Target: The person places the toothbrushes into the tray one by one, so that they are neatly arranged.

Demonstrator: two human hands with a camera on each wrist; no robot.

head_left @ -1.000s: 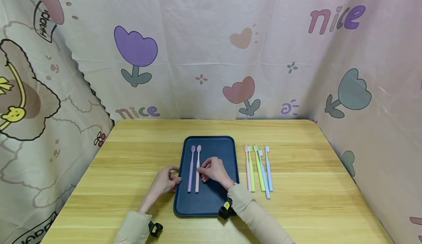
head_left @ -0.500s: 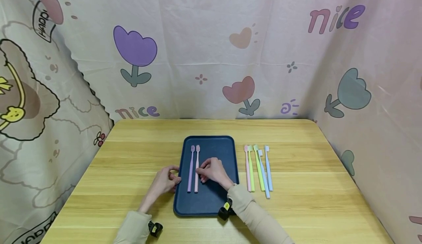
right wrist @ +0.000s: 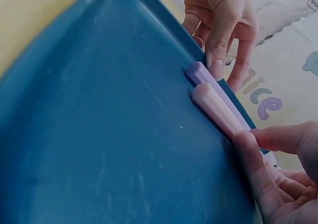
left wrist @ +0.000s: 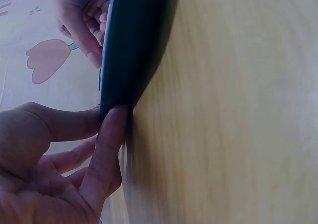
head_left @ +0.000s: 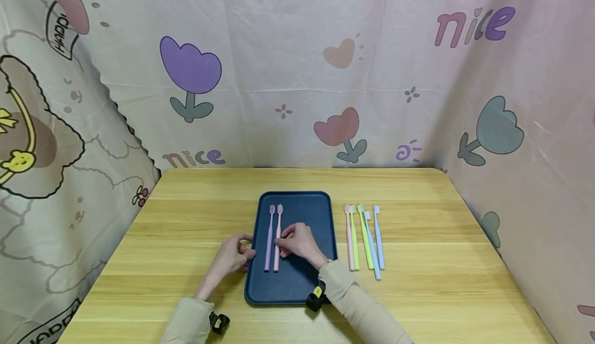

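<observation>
The pink toothbrush lies in the blue tray, its long axis running nearly straight away from the person, head at the far end, beside the purple toothbrush. It sits at the fingertips of the right hand, whose thumb and finger pinch its handle; the left hand pinches the tray's left rim. Compared with a second ago, the pink handle's near end is slightly closer to the purple one.
</observation>
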